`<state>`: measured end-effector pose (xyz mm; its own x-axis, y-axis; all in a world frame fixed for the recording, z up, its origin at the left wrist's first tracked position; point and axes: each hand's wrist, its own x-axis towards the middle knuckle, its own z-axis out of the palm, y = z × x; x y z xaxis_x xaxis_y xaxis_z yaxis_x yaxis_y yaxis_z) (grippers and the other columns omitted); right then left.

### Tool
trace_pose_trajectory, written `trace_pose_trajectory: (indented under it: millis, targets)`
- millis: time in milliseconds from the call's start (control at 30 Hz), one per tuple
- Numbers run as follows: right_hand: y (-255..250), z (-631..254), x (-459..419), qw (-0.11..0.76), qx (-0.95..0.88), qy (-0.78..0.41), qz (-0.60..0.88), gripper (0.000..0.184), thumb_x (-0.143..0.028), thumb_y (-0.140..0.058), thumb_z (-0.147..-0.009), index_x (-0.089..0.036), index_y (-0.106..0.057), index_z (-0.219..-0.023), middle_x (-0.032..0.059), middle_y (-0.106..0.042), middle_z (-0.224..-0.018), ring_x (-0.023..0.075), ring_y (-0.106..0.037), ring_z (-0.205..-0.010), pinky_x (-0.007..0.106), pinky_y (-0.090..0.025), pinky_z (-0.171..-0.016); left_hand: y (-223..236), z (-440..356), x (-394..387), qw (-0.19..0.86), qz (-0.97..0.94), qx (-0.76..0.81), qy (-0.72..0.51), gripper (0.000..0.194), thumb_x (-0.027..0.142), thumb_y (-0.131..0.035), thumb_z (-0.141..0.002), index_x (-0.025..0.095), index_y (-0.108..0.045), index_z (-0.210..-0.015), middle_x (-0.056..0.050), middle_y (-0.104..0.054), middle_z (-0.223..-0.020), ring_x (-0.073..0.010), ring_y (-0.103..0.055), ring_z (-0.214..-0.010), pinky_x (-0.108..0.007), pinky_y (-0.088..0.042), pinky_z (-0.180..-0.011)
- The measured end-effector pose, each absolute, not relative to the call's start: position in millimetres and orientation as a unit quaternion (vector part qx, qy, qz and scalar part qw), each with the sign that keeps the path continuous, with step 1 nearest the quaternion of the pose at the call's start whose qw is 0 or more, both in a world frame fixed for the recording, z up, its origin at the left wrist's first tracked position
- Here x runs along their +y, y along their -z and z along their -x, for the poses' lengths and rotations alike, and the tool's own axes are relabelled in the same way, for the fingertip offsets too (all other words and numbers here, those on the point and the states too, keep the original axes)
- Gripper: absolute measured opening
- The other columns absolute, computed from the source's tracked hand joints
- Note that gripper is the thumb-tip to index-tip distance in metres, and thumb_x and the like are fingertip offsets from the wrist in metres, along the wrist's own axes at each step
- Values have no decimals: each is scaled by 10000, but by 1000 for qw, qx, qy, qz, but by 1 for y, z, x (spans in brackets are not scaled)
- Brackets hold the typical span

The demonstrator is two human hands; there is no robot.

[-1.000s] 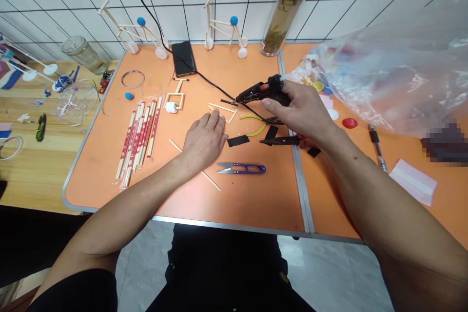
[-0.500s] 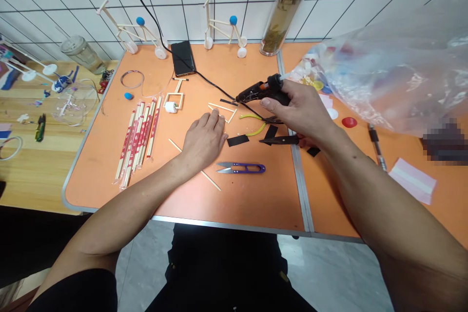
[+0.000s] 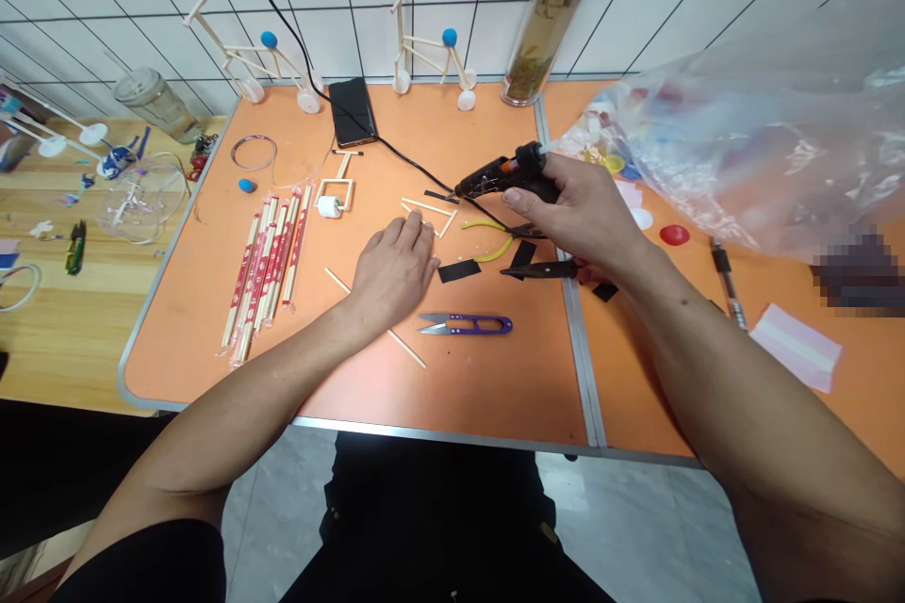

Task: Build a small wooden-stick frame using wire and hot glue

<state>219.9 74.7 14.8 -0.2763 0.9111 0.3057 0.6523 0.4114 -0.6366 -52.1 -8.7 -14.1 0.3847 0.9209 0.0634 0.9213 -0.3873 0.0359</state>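
Observation:
My right hand (image 3: 590, 207) is closed around a black hot glue gun (image 3: 505, 174), its nozzle pointing left. Flat on the table, my left hand (image 3: 394, 268) has its fingers stretched out, fingertips at a small frame of thin wooden sticks (image 3: 442, 219). A loose stick (image 3: 408, 350) passes beneath that hand. Below the glue gun are yellow-handled pliers (image 3: 495, 250), partly covered by black strips. A dark pointed tool (image 3: 538, 270) lies under my right hand; whether the fingers touch it I cannot tell. Purple thread snips (image 3: 467, 324) rest nearer the table's front.
Wrapped chopsticks (image 3: 265, 273) lie at left, near another stick frame with a white roll (image 3: 329, 206). Two stick models (image 3: 431, 52) stand at the back beside a phone (image 3: 352, 111) and a tall bottle (image 3: 548, 28). A plastic bag (image 3: 764, 132) fills the right. A black cord (image 3: 417, 168) crosses the table.

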Motion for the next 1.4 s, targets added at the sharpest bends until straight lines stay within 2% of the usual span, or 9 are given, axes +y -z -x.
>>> trace_pose_trajectory:
  millis: [200, 333, 933, 1400]
  targets:
    - [-17, -220, 73, 326, -775, -203, 502, 444, -607, -797, -1013, -260, -883, -1277, 72, -824, -950, 334, -759, -890, 475, -576, -808, 13, 52, -9, 6, 831, -556, 29, 553, 304, -479, -1209, 77, -604, -1698, -241, -551, -1830, -391, -581, -1607, -522, -557, -1254]
    - [-15, -220, 74, 327, -776, -195, 503, 461, -637, -785, -1015, -261, -889, -1260, 67, -817, -918, 335, -760, -881, 474, -581, -799, 13, 52, -10, 6, 831, -555, 34, 545, 303, -485, -1205, 104, -613, -1696, -237, -556, -1827, -390, -586, -1600, -528, -564, -1239]
    - [-16, -220, 72, 328, -777, -200, 500, 516, -726, -779, -1011, -275, -882, -1240, 64, -789, -881, 339, -744, -862, 479, -578, -785, 13, 51, -10, 8, 833, -553, 31, 551, 304, -480, -1208, 68, -602, -1691, -251, -554, -1823, -395, -575, -1608, -529, -555, -1257]
    - [-14, -221, 72, 325, -780, -195, 499, 529, -677, -777, -1030, -216, -884, -1266, 82, -820, -941, 316, -742, -862, 451, -558, -789, 14, 52, -9, 5, 830, -557, 28, 546, 307, -489, -1214, 76, -598, -1697, -236, -548, -1834, -392, -573, -1621, -520, -550, -1267]
